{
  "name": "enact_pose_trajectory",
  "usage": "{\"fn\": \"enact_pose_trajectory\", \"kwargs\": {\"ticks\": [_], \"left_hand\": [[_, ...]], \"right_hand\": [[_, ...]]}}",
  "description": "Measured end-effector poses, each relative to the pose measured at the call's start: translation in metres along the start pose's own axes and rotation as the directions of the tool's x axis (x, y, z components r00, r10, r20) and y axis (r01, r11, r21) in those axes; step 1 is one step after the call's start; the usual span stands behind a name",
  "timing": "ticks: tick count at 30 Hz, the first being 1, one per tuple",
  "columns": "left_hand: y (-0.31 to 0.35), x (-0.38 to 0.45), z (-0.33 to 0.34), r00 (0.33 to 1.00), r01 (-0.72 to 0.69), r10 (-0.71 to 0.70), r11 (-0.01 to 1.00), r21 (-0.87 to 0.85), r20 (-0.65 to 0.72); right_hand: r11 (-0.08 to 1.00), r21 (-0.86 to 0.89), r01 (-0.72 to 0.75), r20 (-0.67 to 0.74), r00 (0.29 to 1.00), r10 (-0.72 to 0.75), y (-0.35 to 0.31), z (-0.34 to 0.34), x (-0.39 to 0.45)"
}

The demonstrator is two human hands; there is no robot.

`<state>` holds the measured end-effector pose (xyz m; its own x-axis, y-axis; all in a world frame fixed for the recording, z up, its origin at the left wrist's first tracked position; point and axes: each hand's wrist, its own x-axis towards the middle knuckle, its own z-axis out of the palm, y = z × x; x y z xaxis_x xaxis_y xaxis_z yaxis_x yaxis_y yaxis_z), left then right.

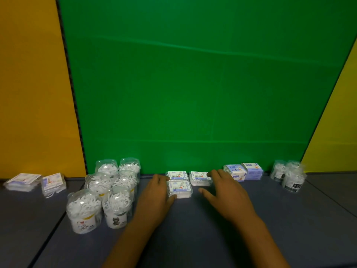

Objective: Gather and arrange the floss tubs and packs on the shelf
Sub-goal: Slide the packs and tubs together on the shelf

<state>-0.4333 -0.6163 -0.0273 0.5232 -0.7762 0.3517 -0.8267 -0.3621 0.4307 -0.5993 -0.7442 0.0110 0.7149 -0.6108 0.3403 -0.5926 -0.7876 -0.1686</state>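
Floss packs [180, 188], three flat boxes mid-shelf [212, 238] against the green backdrop [193, 93], long axes running left-right: left hand [157, 192] touches the front pack's left edge, fingers relaxed; right hand [224, 188], fingers spread, reaches the rear-right pack [199, 178], holding nothing.

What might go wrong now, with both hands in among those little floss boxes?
The left hand presses against the front flat pack, which could skid into the pack behind. That forearm passes close to the tall tubs; a sideways nudge might topple one. The right hand, fingers on another pack, could push it crooked against the green backdrop.
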Motion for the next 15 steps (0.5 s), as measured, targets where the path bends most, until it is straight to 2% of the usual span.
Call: {"fn": "enact_pose_trajectory", "kwargs": {"ticks": [5, 8, 15], "left_hand": [[0.018, -0.018, -0.031, 0.994, -0.086, 0.063, 0.949, 0.303, 0.085], [0.028, -0.037, -0.045, 0.995, -0.081, 0.053, 0.926, 0.37, 0.084], [0.049, -0.1, -0.082, 1.0, -0.009, 0.019, 0.908, 0.418, -0.02]], "right_hand": [[0.999, -0.015, 0.048, -0.016, 0.999, -0.048, -0.007, -0.017, -0.019], [0.998, -0.018, 0.068, -0.022, 0.997, -0.069, -0.013, -0.029, -0.037], [0.992, -0.033, 0.118, 0.021, 0.993, -0.117, -0.03, -0.055, -0.087]]}}
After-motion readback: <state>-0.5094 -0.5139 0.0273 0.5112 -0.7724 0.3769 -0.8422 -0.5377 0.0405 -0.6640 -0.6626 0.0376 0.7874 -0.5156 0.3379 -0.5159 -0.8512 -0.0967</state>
